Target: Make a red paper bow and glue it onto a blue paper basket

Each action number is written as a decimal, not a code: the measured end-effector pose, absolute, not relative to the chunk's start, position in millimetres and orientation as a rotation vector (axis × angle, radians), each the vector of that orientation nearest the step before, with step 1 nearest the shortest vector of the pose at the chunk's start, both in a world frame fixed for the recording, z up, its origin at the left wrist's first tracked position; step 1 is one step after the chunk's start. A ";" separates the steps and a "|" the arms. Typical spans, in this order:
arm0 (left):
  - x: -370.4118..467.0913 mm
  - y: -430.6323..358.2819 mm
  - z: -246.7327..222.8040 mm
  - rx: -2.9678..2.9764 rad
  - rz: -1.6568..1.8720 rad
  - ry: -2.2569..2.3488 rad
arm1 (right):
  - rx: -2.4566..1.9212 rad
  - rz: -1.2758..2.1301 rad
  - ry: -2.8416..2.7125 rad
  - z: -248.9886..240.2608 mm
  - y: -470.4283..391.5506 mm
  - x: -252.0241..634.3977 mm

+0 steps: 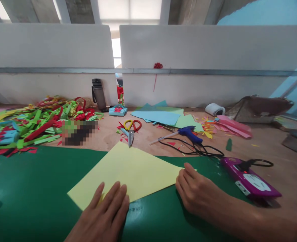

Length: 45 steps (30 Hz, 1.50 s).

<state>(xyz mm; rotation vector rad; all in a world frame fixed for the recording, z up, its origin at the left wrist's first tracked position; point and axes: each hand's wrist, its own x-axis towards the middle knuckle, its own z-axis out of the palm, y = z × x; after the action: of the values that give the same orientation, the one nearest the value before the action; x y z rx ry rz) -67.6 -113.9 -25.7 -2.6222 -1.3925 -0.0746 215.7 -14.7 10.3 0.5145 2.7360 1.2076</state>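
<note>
A sheet of pale yellow paper (135,171) lies at a slant on the green mat (37,174). My left hand (108,208) rests flat on its near left part, fingers stretched out. At the sheet's right corner, my right hand (191,186) has its fingers curled and pinched on the paper. Just beyond the far edge lie scissors (130,136) with one yellow and one red handle, their blade tip touching or overlapping the sheet. The paper under my left palm is hidden.
Behind the sheet lies a blue glue gun (190,133), its black cord running to a purple power strip (250,179). Coloured paper strips (44,122) are heaped at left. Blue and green sheets (158,116), a grey bottle (99,94) and a brown bag (259,109) stand farther back.
</note>
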 end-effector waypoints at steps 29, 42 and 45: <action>-84.5 -124.9 -14.0 -2.468 -0.360 -1.238 | 0.884 0.452 3.295 -5.8 -25.9 187.6; -44.3 -66.4 43.7 -2.779 -0.236 -1.236 | 0.908 -0.138 3.134 19.4 -30.6 177.6; -28.3 -50.0 38.8 -3.056 -0.090 -1.217 | 0.882 -0.325 3.072 17.9 -34.3 184.1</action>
<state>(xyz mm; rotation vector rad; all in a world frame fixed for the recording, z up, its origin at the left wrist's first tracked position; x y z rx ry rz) -28.3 -50.0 38.8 -3.0557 -1.2169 -0.0904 184.1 -34.3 17.9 0.8819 3.0722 -0.3248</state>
